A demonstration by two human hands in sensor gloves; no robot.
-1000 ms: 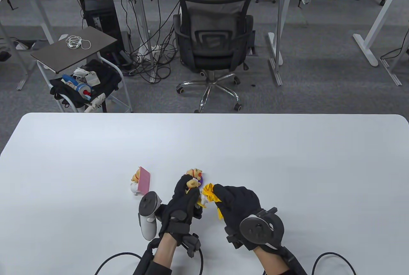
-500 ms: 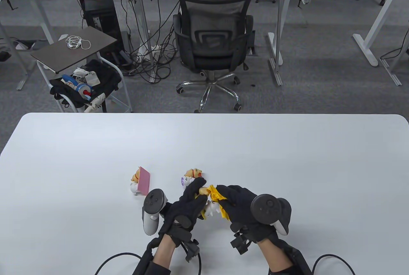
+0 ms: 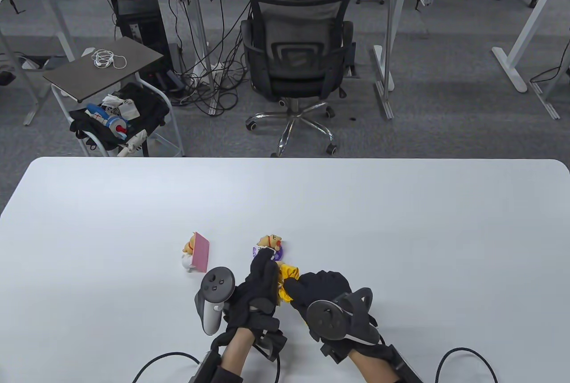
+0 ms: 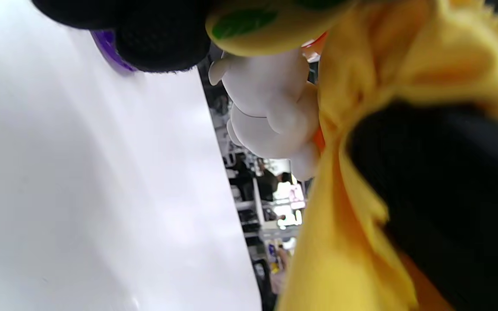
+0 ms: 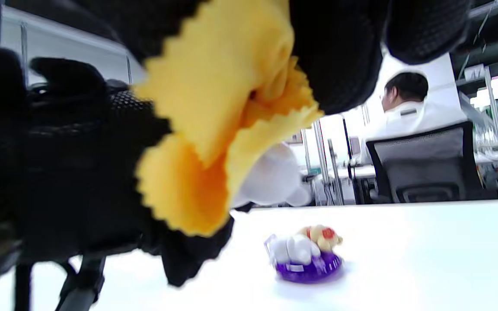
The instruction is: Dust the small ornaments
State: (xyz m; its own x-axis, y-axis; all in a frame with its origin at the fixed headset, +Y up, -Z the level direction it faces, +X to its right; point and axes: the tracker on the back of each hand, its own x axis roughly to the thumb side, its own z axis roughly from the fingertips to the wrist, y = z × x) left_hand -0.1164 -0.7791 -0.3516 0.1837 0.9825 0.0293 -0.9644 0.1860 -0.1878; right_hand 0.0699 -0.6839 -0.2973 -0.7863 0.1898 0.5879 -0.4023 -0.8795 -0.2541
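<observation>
The left hand (image 3: 260,287) is gripping a small figurine (image 4: 270,108) above the bench (image 3: 401,231), while the right hand (image 3: 325,294) is pinching a yellow cloth (image 3: 287,278) against it (keep the strokes light, turning the figurine within the grip).

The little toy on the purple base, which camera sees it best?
The right wrist view: the toy on the purple base sits unblocked on the table. The table view shows it small, partly behind the left hand. The left wrist view catches only a purple sliver.
</observation>
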